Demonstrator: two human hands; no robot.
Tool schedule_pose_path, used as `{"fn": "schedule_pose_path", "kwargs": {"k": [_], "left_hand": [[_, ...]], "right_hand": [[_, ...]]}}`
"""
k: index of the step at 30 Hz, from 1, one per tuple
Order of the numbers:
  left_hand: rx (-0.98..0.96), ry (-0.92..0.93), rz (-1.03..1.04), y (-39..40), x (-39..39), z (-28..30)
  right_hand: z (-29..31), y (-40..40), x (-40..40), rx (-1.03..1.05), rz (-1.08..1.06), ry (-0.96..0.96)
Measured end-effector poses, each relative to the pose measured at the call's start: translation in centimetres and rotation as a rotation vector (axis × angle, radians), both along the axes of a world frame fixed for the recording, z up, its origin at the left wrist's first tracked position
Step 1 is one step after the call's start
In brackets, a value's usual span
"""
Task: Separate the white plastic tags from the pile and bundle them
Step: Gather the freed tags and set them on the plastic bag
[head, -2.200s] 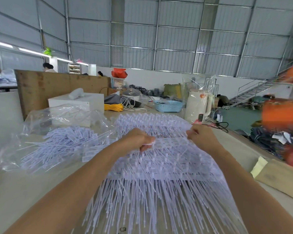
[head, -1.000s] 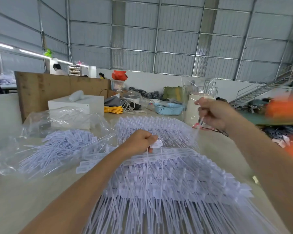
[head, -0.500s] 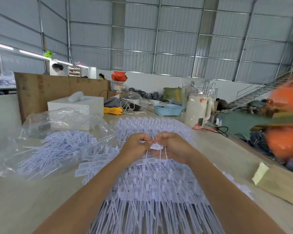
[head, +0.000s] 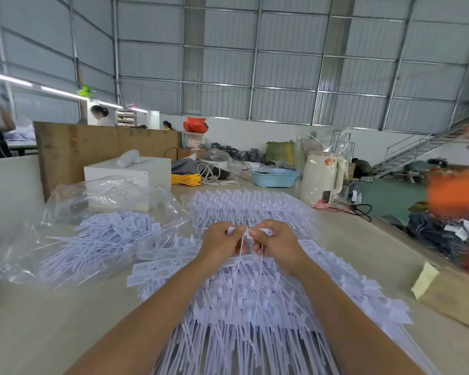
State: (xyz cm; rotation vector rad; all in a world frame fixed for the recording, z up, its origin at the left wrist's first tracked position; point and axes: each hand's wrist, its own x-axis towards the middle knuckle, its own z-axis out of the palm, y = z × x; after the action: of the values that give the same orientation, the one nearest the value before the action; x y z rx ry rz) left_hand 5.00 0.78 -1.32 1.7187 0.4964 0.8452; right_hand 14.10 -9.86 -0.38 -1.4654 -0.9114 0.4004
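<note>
Since a second ago our right hand (head: 278, 246) has come back from up high to meet our left hand (head: 222, 244), both pinching a few tags (head: 245, 234) above the pile (head: 255, 307), tails hanging to gather them.

Two hands (head: 222, 244), one blue basket (head: 274, 177), countless white tags (head: 255, 301).

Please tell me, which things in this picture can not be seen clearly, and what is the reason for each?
Head view only:
- How many tags the left hand and right hand pinch: fingers cover the heads.
- Print on the tags in the pile: too small and blurred.
- Orange shape at right: motion blur, cut by the edge.
- Contents of the blue basket: its wall hides them.
- Tags in the clear bag: plastic glare blurs them.
</note>
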Motion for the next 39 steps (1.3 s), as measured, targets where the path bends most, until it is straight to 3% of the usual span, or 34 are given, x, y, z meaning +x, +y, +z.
{"fn": "schedule_pose_path", "kwargs": {"k": [5, 11, 16, 19, 21, 23, 25, 27, 29, 31, 34, 37, 39], "left_hand": [[0.06, -0.049, 0.019, -0.1, -0.4, 0.2], [0.009, -0.086, -0.023, -0.2, -0.6, 0.3], [-0.268, -0.131, -0.08, -0.4, -0.6, 1.1], [-0.415, -0.121, -0.172, -0.7, -0.7, 1.5], [-0.458, -0.108, -0.203, -0.8, -0.8, 2.0], [-0.472, -0.13, -0.224, -0.2, -1.4, 2.6], [-0.487, -0.187, -0.215, 1.2, -2.3, 2.9], [-0.456, -0.248, -0.154, 2.5, -2.9, 2.6], [-0.377, -0.239, -0.099, 2.6, -2.6, 2.1], [-0.329, -0.186, -0.106, 1.7, -1.8, 1.6], [-0.322, -0.161, -0.202, 0.4, -1.2, 1.7], [-0.325, -0.173, -0.301, -0.1, -1.3, 1.6], [-0.28, -0.153, -0.34, -0.5, -1.2, 1.3]], "right_hand": [[-0.5, 0.0, -0.6, 0.034, 0.083, 0.0], [-0.7, 0.3, -1.2, 0.054, -0.078, -0.189], [-0.8, 0.4, -0.9, 0.05, -0.241, -0.478], [-0.7, -0.1, -1.0, 0.119, -0.272, -0.797], [-0.3, -0.2, -1.0, 0.118, -0.283, -0.894], [0.7, -1.2, -0.1, 0.124, -0.431, -0.729], [2.2, -3.6, 2.9, 0.362, -0.623, -0.089], [3.6, -6.9, 5.3, 0.699, -0.563, 0.541], [3.7, -8.0, 5.9, 0.776, -0.405, 0.761], [3.6, -7.0, 4.8, 0.686, -0.194, 0.832], [3.5, -3.7, 1.0, 0.347, 0.049, 0.659], [2.8, -1.3, -2.0, 0.144, 0.026, 0.345], [2.1, -0.8, -2.8, 0.108, 0.012, 0.244]]}}
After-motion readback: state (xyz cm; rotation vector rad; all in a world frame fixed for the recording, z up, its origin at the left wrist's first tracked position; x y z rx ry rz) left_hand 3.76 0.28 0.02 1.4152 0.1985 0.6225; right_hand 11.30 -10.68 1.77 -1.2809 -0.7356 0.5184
